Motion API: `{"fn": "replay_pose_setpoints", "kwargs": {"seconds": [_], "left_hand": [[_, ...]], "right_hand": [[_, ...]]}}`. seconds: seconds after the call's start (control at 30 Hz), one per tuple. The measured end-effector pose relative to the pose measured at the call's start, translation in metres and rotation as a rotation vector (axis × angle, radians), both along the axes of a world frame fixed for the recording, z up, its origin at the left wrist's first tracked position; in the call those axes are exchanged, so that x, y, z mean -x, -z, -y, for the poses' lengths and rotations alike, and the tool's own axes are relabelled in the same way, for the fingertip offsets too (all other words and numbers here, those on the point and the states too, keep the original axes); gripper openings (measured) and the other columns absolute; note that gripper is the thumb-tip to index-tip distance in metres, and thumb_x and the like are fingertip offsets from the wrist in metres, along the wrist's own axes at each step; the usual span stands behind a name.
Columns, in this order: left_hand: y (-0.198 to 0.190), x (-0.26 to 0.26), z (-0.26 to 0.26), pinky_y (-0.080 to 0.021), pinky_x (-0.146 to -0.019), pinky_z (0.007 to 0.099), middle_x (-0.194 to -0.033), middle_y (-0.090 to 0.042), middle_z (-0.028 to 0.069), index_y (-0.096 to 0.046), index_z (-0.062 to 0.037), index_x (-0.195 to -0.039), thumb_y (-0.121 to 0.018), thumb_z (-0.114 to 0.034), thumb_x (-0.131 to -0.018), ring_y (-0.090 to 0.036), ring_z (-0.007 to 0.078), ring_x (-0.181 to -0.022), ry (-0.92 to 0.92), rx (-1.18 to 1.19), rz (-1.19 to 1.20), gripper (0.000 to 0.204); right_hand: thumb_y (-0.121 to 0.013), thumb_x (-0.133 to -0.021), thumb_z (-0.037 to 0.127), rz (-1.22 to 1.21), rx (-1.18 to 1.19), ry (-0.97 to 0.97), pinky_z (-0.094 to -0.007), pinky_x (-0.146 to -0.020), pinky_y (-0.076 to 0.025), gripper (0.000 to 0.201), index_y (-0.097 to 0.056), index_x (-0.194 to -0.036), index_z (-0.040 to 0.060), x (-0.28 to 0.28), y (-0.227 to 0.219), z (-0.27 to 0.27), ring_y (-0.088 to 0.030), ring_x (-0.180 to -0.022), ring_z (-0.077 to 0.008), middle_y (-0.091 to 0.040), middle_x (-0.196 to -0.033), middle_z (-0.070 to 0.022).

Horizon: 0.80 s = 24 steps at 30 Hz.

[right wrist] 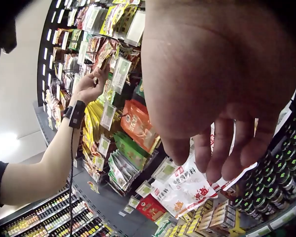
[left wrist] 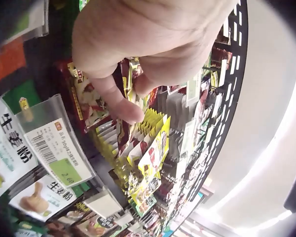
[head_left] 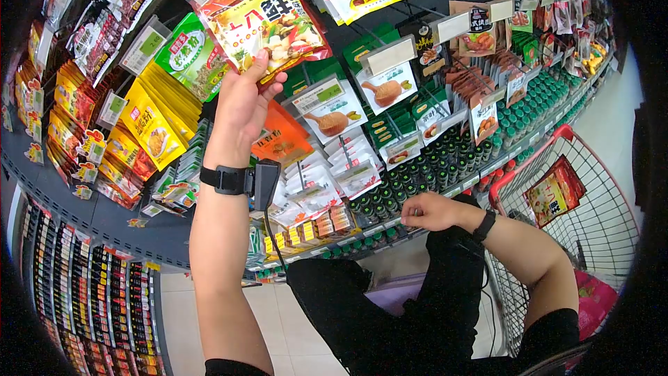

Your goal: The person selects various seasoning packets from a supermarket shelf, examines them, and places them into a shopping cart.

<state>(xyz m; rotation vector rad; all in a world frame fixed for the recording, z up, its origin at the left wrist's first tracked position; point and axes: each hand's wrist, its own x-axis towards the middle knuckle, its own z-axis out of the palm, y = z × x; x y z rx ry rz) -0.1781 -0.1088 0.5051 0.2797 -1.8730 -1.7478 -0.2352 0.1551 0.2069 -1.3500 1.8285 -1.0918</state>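
Observation:
In the head view my left hand pinches the lower edge of a red and yellow seasoning packet, thumb on its front, at the hanging racks. The left wrist view shows the hand with thumb and fingers around the edge of a dark red packet. My right hand hangs beside rows of green-capped jars, fingers loosely curled and holding nothing. From the right wrist, that hand appears large, and the left hand reaches to the rack.
Price tags stick out from the shelf between hanging packets. A red-rimmed wire cart stands at the right, with red packets inside it. Yellow packets hang left of my left forearm. Bottle shelves stand at the lower left.

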Motion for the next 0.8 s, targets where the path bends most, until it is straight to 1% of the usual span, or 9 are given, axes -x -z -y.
{"fn": "replay_pose_setpoints", "kwargs": {"seconds": [0.2, 0.3, 0.4, 0.43, 0.53, 0.63, 0.73, 0.77, 0.8], "left_hand": [[-0.009, 0.011, 0.005, -0.052, -0.070, 0.0287, -0.107, -0.065, 0.0096, -0.056, -0.0029, -0.116, -0.059, -0.018, -0.095, -0.065, 0.0210, -0.084, 0.053, -0.105, -0.026, 0.026], [-0.009, 0.014, 0.011, -0.054, -0.076, 0.0324, -0.116, -0.063, 0.0131, -0.053, -0.0020, -0.122, -0.054, -0.017, -0.097, -0.066, 0.0268, -0.096, 0.122, -0.170, -0.009, 0.030], [-0.004, 0.012, 0.011, -0.053, -0.086, 0.0381, -0.125, -0.059, 0.0161, -0.047, -0.0011, -0.129, -0.050, -0.018, -0.098, -0.063, 0.0316, -0.107, 0.341, -0.228, 0.013, 0.035], [-0.001, 0.013, 0.013, -0.049, -0.095, 0.0437, -0.128, -0.057, 0.0168, -0.043, -0.0010, -0.133, -0.049, -0.019, -0.098, -0.061, 0.0328, -0.110, 0.360, -0.186, 0.015, 0.039], [0.003, 0.009, 0.014, -0.046, -0.098, 0.0453, -0.130, -0.056, 0.0168, -0.040, -0.0009, -0.134, -0.050, -0.016, -0.098, -0.059, 0.0327, -0.113, 0.325, -0.053, 0.015, 0.041], [0.003, -0.001, 0.004, -0.043, -0.101, 0.0434, -0.135, -0.052, 0.0163, -0.036, 0.0006, -0.139, -0.053, -0.017, -0.095, -0.055, 0.0296, -0.119, 0.201, 0.145, 0.080, 0.050], [0.010, -0.014, -0.005, -0.038, -0.105, 0.0413, -0.143, -0.044, 0.0173, -0.028, 0.0025, -0.145, -0.058, -0.019, -0.092, -0.046, 0.0305, -0.130, -0.029, 0.447, 0.053, 0.065], [0.021, -0.014, -0.007, -0.033, -0.109, 0.0410, -0.148, -0.037, 0.0182, -0.020, 0.0025, -0.149, -0.063, -0.020, -0.089, -0.036, 0.0303, -0.138, -0.103, 0.529, -0.078, 0.077], [0.025, -0.021, -0.012, -0.033, -0.109, 0.0415, -0.149, -0.035, 0.0202, -0.019, 0.0033, -0.149, -0.064, -0.021, -0.088, -0.036, 0.0313, -0.138, -0.149, 0.664, -0.093, 0.079]], "right_hand": [[-0.066, -0.087, 0.034, -0.006, -0.024, -0.057, -0.0365, -0.073, -0.053, 0.030, -0.068, -0.093, 0.0052, 0.000, -0.002, -0.001, -0.067, -0.080, -0.0254, -0.069, -0.086, -0.0127], [-0.065, -0.088, 0.034, 0.000, -0.016, -0.128, -0.0361, -0.075, -0.052, 0.030, -0.067, -0.096, 0.0050, -0.001, -0.005, -0.002, -0.067, -0.082, -0.0248, -0.069, -0.088, -0.0118], [-0.064, -0.089, 0.034, 0.005, -0.073, -0.199, -0.0363, -0.075, -0.052, 0.031, -0.066, -0.099, 0.0048, -0.002, -0.009, -0.003, -0.066, -0.082, -0.0245, -0.069, -0.090, -0.0112], [-0.064, -0.089, 0.034, -0.012, -0.072, -0.211, -0.0365, -0.074, -0.052, 0.031, -0.066, -0.100, 0.0047, -0.002, -0.006, -0.003, -0.066, -0.081, -0.0247, -0.069, -0.090, -0.0111], [-0.063, -0.090, 0.034, -0.036, -0.081, -0.246, -0.0372, -0.072, -0.051, 0.032, -0.065, -0.102, 0.0047, -0.001, 0.003, -0.002, -0.065, -0.080, -0.0250, -0.069, -0.090, -0.0108], [-0.064, -0.090, 0.034, -0.016, -0.088, -0.256, -0.0375, -0.072, -0.051, 0.032, -0.065, -0.102, 0.0047, 0.000, 0.006, -0.002, -0.065, -0.079, -0.0254, -0.069, -0.089, -0.0109], [-0.063, -0.090, 0.034, -0.015, -0.084, -0.261, -0.0377, -0.072, -0.051, 0.032, -0.065, -0.102, 0.0045, 0.001, 0.010, -0.003, -0.066, -0.080, -0.0256, -0.070, -0.089, -0.0112], [-0.063, -0.090, 0.034, -0.021, -0.096, -0.260, -0.0379, -0.072, -0.051, 0.032, -0.065, -0.102, 0.0045, 0.001, 0.007, -0.004, -0.066, -0.080, -0.0256, -0.070, -0.089, -0.0113], [-0.063, -0.090, 0.034, -0.027, -0.107, -0.262, -0.0380, -0.072, -0.051, 0.032, -0.065, -0.102, 0.0044, 0.000, 0.006, -0.004, -0.066, -0.080, -0.0257, -0.070, -0.090, -0.0115]]}}
